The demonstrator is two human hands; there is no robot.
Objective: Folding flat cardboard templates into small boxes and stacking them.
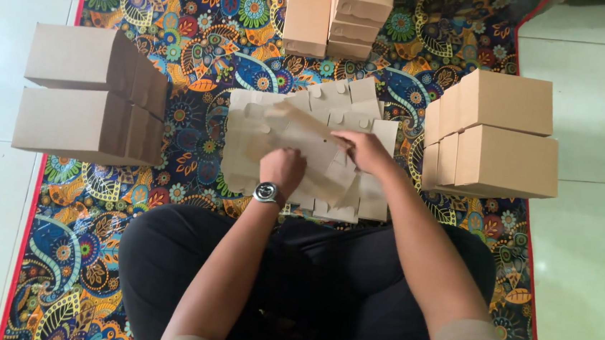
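Patterned mat [204, 47], soft and busy with paisley, fills the middle of the frame on pale floor tiles [592, 243]. Folded brown boxes, matte and crisp-edged: two rows at left [85, 95], a block at right [496, 135], a stack at top centre [340, 15]. Centre: pile of flat die-cut blanks [364, 114], tabbed and notched. Top blank [311, 153] lies tilted. Left hand [282, 168] is fisted on its lower edge; right hand [363, 151] pinches its right side. Best folded along scored creases, likely with thumbs close to the line, since thin card buckles.
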